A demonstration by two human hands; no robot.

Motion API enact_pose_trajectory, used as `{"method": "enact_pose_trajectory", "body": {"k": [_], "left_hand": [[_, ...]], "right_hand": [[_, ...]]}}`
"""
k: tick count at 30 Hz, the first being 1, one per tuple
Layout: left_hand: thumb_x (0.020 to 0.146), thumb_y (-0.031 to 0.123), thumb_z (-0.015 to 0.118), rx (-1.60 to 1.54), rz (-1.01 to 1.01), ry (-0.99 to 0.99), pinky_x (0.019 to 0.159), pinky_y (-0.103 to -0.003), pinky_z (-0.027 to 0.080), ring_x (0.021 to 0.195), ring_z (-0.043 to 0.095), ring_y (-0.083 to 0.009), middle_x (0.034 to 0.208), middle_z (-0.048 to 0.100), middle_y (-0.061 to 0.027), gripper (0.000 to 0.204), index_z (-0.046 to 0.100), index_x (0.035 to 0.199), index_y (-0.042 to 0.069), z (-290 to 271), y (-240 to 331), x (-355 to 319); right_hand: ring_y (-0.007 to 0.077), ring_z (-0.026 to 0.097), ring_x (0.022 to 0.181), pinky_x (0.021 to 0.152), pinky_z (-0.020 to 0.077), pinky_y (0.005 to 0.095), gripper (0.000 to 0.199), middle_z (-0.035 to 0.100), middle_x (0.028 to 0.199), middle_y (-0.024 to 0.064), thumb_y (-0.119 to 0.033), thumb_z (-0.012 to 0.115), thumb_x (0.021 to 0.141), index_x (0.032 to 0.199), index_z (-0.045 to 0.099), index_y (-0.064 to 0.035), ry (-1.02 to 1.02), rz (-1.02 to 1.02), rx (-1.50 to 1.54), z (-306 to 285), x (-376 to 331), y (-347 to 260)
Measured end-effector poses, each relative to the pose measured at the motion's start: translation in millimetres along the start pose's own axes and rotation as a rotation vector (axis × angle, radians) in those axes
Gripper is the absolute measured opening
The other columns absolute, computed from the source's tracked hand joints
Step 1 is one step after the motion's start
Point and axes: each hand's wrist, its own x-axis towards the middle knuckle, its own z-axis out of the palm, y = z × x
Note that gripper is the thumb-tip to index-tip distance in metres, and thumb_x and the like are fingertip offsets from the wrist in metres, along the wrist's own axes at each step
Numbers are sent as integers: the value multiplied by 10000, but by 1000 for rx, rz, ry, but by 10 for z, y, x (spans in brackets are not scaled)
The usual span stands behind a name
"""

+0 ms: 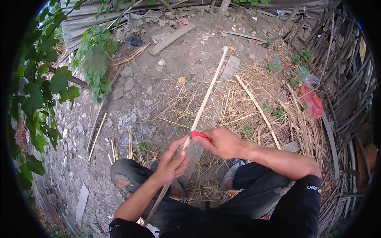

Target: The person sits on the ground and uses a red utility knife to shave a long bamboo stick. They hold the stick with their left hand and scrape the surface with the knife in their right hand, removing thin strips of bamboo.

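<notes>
A long, pale wooden strip [210,90] runs from beside my left hip up and away toward the far ground. My left hand [171,164] is closed around its lower part, thumb on top. Just beyond, my right hand [222,143] grips what looks like a red-handled knife [201,135], its front end against the strip. The blade cannot be made out. Both hands are close together above the gap between my bent knees.
Thin shavings [254,99] cover the ground ahead and right, with another pale strip [260,109] on them. A grey board [173,39] lies farther off. Stacked sticks [337,71] line the right side; leafy vines [39,91] hang at left. Stones [129,84] dot the dirt.
</notes>
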Motion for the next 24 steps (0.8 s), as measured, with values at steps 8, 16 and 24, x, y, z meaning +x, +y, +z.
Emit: {"method": "enact_pose_trajectory", "body": {"k": [8,16,24], "left_hand": [[1103,192,442,75,-84,-40,440,-188,260,498,301,-21,743,426,22,508,281,1583,220,-80,-56,-258],[1107,228,431,126,-69,-65,431,-183,292,483,361,-26,817,554,-32,488,305,1573,157,-176,-131,-445],[1110,254,431,199,61,122,409,-194,274,444,364,-23,698,510,13,465,378,1527,57,-52,27,-154]], "right_hand": [[277,607,552,637,523,457,690,601,584,142,-579,404,1054,808,670,9,353,349,-12,-615,356,846],[171,482,577,609,432,402,739,442,539,85,-622,413,1030,635,526,-7,971,559,0,-1260,-300,2109],[255,525,549,608,453,449,643,517,553,138,-514,484,1043,754,620,44,307,187,16,-657,-40,450]]}}
